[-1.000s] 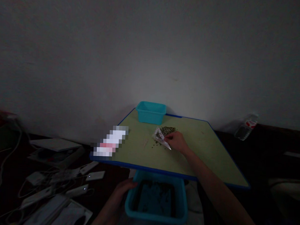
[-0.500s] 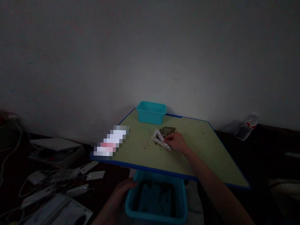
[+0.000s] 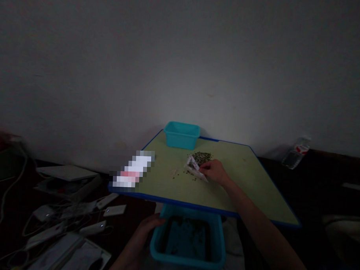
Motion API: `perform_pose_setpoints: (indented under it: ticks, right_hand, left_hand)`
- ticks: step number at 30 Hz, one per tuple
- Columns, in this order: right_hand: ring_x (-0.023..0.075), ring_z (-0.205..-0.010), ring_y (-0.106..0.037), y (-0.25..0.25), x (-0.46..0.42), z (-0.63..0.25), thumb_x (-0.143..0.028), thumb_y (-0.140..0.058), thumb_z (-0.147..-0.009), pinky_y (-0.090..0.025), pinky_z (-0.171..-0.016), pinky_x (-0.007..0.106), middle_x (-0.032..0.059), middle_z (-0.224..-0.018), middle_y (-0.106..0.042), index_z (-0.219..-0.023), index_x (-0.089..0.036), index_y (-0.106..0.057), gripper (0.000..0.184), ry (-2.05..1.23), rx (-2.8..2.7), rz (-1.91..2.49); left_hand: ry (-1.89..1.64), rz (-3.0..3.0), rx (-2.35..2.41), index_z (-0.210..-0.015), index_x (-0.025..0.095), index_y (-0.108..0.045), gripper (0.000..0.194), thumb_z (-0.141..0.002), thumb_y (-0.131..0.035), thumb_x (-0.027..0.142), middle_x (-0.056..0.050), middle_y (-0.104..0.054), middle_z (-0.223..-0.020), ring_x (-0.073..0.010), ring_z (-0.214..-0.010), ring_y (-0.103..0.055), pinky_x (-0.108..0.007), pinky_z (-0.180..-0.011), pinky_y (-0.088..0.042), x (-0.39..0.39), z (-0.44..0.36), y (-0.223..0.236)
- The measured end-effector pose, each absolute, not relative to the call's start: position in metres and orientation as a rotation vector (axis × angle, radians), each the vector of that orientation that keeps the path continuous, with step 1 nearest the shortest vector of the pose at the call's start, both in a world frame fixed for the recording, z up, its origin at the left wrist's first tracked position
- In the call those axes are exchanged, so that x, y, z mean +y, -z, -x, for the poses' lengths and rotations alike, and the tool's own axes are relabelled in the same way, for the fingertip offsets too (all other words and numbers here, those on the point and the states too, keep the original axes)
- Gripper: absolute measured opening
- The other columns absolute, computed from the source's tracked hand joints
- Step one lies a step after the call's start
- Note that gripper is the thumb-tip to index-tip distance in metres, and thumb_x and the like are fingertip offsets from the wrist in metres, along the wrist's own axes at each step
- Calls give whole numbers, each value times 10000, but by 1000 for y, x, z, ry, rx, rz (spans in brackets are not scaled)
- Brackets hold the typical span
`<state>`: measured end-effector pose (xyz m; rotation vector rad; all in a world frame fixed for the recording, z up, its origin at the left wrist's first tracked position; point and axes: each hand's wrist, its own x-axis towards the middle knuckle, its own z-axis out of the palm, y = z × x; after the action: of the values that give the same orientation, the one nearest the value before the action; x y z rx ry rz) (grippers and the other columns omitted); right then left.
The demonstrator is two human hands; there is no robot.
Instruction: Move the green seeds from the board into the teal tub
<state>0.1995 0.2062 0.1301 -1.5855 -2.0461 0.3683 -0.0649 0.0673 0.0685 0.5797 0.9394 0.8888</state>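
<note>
My right hand [image 3: 215, 171] pinches a folded white paper [image 3: 195, 168] that rests on the green table [image 3: 249, 184]. The paper lies against a pile of small dark green beans [image 3: 201, 156], with loose beans [image 3: 188, 172] scattered near its front edge. My left hand [image 3: 149, 225] grips the left rim of a teal bin [image 3: 187, 259] held below the table's front edge; some beans lie in its bottom.
A second teal bin [image 3: 181, 134] stands at the table's far edge by the wall. A blurred-out white object [image 3: 133, 169] lies at the table's left side. Cables and white devices [image 3: 64, 221] litter the floor to the left. A plastic bottle [image 3: 294, 152] lies at the right.
My right hand has shifted the paper slightly left and then back right against the bean pile. The left hand and the lower bin have stayed put.
</note>
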Motion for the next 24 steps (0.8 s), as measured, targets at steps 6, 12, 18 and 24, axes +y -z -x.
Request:
perform_pose_setpoints:
  ticks: [6,12,18,24]
  right_hand:
    - [123,-583,-552,-131,203,-200,-341,-563,-702,-361,-568,218,-2,-670,-680,-808,-208,-724,234,-400,-2089,1541]
    - [129,-593,-563,-134,202,-207,-327,-561,-700,-359,-556,213,1,-652,-673,-786,-205,-726,222,-369,-2073,1581]
    - [121,-561,-538,-132,197,-216,-319,-563,-694,-340,-525,208,5,-618,-653,-768,-178,-725,227,-399,-2065,1546]
    - [113,-530,-505,-129,195,-222,-311,-548,-696,-325,-508,209,3,-563,-617,-735,-151,-718,236,-437,-2045,1525]
  left_hand:
    - [-893,-543,933,-890,190,-648,236,-671,-615,271,-38,-733,-802,-269,-821,-658,-400,-765,-481,69,68,-55]
    - [-894,-575,940,-902,188,-645,232,-683,-609,254,-48,-733,-807,-275,-826,-656,-397,-752,-483,70,67,-56]
    - [-874,-610,890,-884,189,-665,221,-692,-585,264,-49,-740,-780,-267,-776,-663,-382,-738,-483,68,64,-67]
    - [-913,-581,969,-809,211,-671,169,-651,-622,245,-19,-738,-749,-257,-762,-658,-378,-722,-489,69,66,-59]
